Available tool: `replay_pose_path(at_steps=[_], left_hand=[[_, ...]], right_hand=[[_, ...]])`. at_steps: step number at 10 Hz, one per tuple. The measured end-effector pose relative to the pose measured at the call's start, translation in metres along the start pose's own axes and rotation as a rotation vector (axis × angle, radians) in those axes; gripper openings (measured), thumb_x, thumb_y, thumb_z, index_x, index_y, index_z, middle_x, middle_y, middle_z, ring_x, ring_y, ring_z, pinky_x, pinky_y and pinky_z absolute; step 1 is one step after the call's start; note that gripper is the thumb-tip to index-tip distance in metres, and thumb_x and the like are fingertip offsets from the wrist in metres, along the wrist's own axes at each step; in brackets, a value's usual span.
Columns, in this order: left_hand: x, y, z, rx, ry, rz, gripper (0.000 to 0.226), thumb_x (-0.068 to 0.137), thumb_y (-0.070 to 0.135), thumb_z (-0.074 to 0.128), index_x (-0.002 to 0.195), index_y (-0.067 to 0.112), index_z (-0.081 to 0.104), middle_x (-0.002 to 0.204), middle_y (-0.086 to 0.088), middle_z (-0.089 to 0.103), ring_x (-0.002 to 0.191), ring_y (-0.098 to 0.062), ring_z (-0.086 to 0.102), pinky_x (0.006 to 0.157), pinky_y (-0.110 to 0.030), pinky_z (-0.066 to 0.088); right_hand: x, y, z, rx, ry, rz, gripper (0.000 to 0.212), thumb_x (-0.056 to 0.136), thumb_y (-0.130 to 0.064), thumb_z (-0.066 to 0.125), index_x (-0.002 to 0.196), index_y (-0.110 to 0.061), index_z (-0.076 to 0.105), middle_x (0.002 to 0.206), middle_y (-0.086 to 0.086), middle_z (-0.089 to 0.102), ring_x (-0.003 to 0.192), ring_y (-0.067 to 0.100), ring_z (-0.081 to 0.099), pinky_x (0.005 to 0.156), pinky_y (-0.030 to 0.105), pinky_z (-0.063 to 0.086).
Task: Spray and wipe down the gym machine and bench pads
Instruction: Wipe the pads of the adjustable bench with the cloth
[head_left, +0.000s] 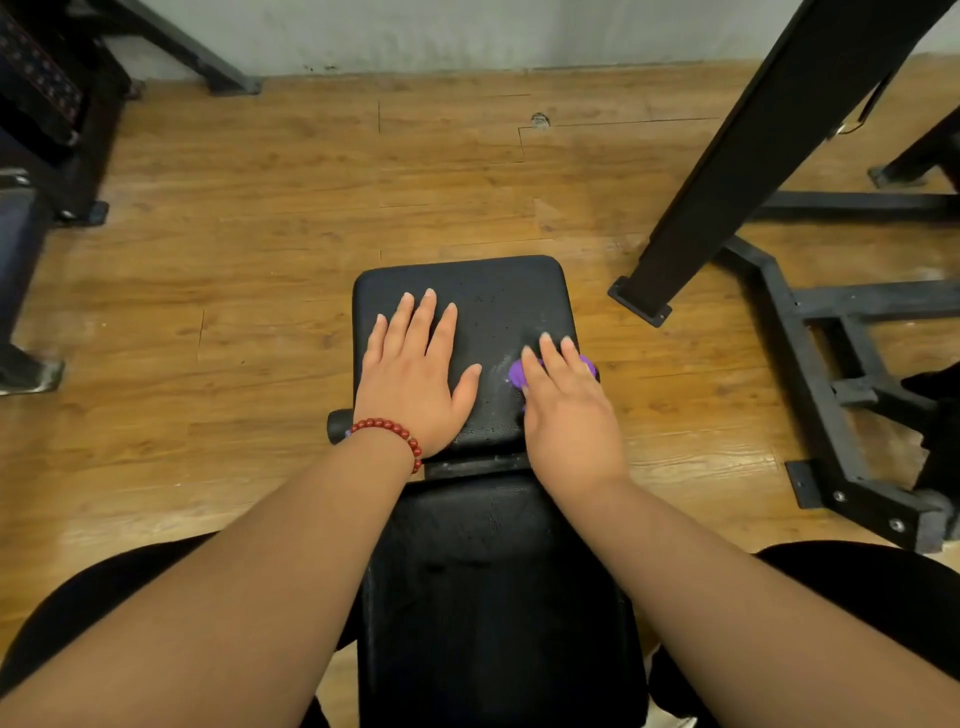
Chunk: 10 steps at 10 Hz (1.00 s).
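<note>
- Two hands lie on the front bench pad (498, 296). The left hand (410, 379) is flat with straight fingers, holds nothing and steadies the pad.
- The right hand (566, 410), fingers also straight, presses a purple cloth (517, 371) near the pad's right edge.
- It is best to wipe in overlapping strokes with even pressure, then lift the left hand to clean under it.

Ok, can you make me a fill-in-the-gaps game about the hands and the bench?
1. The right hand presses a ____ cloth onto the black bench pad.
2. The left hand lies flat on that pad, holding ____.
3. The bead bracelet on the left wrist is ____.
4. The floor around the bench is made of ____.

Missing words: purple; nothing; red; wood.
</note>
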<state>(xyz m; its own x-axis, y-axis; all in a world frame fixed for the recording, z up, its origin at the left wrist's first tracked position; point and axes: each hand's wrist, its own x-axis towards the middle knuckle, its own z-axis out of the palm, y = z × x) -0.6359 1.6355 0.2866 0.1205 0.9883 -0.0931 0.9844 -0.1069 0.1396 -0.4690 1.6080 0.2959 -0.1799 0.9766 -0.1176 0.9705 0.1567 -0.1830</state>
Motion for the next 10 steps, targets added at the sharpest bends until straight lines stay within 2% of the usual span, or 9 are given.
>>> replay_pose_path(at_steps=[1,2,3,4,6,7,8,9,10], left_hand=[[0.001,0.0,0.0,0.004,0.0,0.005,0.071,0.095,0.055,0.018,0.156,0.02,0.008,0.164,-0.003,0.0,0.151,-0.021,-0.007,0.121,-0.04,-0.006],[0.0,0.0,0.0,-0.001,0.003,0.006,0.069,0.098,0.054,0.022,0.156,0.02,0.009,0.164,-0.003,0.001,0.151,-0.021,-0.006,0.121,-0.04,-0.006],[0.0,0.0,0.0,0.005,-0.003,0.002,0.069,0.097,0.054,0.021,0.156,0.021,0.007,0.164,-0.003,-0.001,0.151,-0.021,-0.008,0.121,-0.04,-0.007],[0.0,0.001,-0.001,0.011,-0.008,-0.002,0.07,0.096,0.055,0.018,0.156,0.021,0.007,0.164,-0.003,-0.001,0.15,-0.021,-0.008,0.121,-0.04,-0.007],[0.001,0.001,-0.002,0.008,-0.009,-0.003,0.071,0.095,0.056,0.017,0.156,0.022,0.006,0.164,-0.002,-0.001,0.15,-0.02,-0.009,0.121,-0.04,-0.007],[0.0,0.001,0.0,-0.005,-0.003,0.0,0.07,0.096,0.055,0.018,0.156,0.022,0.007,0.164,-0.002,-0.001,0.15,-0.02,-0.008,0.121,-0.039,-0.007],[0.001,0.0,0.003,-0.005,0.016,-0.004,0.069,0.096,0.056,0.015,0.156,0.022,0.01,0.164,-0.002,0.002,0.151,-0.02,-0.006,0.121,-0.039,-0.006],[0.003,0.0,0.004,0.0,0.031,-0.002,0.077,0.089,0.059,0.006,0.156,0.022,0.013,0.164,-0.002,0.006,0.151,-0.021,-0.002,0.121,-0.04,-0.004],[0.003,-0.001,0.004,-0.017,0.047,0.002,0.079,0.087,0.059,0.006,0.155,0.021,0.018,0.164,-0.003,0.009,0.151,-0.021,0.001,0.121,-0.039,-0.004]], right_hand=[[0.035,-0.007,-0.009,0.002,-0.012,0.073,0.056,0.105,-0.02,0.035,0.156,-0.014,0.011,0.164,0.007,0.004,0.151,0.023,0.0,0.121,0.033,0.005],[0.029,-0.008,-0.008,0.047,-0.014,0.11,0.062,0.104,-0.018,0.039,0.157,-0.018,0.005,0.164,0.009,-0.004,0.151,0.022,-0.004,0.121,0.031,0.006],[-0.01,-0.007,-0.005,0.089,-0.016,0.119,0.066,0.102,-0.013,0.041,0.157,-0.02,0.005,0.164,0.009,-0.006,0.151,0.023,-0.005,0.121,0.034,0.011],[-0.009,-0.006,-0.002,0.112,-0.051,0.149,0.064,0.103,-0.016,0.038,0.157,-0.021,0.004,0.164,0.007,-0.008,0.151,0.022,-0.008,0.121,0.033,0.008],[0.044,-0.011,-0.008,0.096,-0.041,0.211,0.068,0.102,-0.019,0.042,0.157,-0.02,0.001,0.164,0.009,-0.009,0.151,0.024,-0.007,0.121,0.033,0.009],[0.017,-0.007,-0.005,0.056,-0.022,0.128,0.062,0.105,-0.03,0.033,0.157,-0.019,0.0,0.164,0.01,-0.008,0.151,0.026,-0.004,0.121,0.035,0.011],[-0.003,-0.001,0.002,-0.007,-0.015,0.05,0.059,0.104,-0.032,0.035,0.157,-0.017,0.012,0.164,0.013,0.005,0.151,0.029,0.006,0.12,0.037,0.013],[0.03,0.004,-0.001,0.01,-0.045,0.056,0.061,0.105,-0.028,0.032,0.157,-0.018,0.001,0.164,0.01,-0.006,0.151,0.026,-0.008,0.121,0.035,0.004],[0.062,0.003,-0.008,0.039,-0.046,0.094,0.061,0.106,-0.028,0.031,0.157,-0.019,-0.001,0.164,0.009,-0.009,0.151,0.026,-0.01,0.122,0.036,0.004]])
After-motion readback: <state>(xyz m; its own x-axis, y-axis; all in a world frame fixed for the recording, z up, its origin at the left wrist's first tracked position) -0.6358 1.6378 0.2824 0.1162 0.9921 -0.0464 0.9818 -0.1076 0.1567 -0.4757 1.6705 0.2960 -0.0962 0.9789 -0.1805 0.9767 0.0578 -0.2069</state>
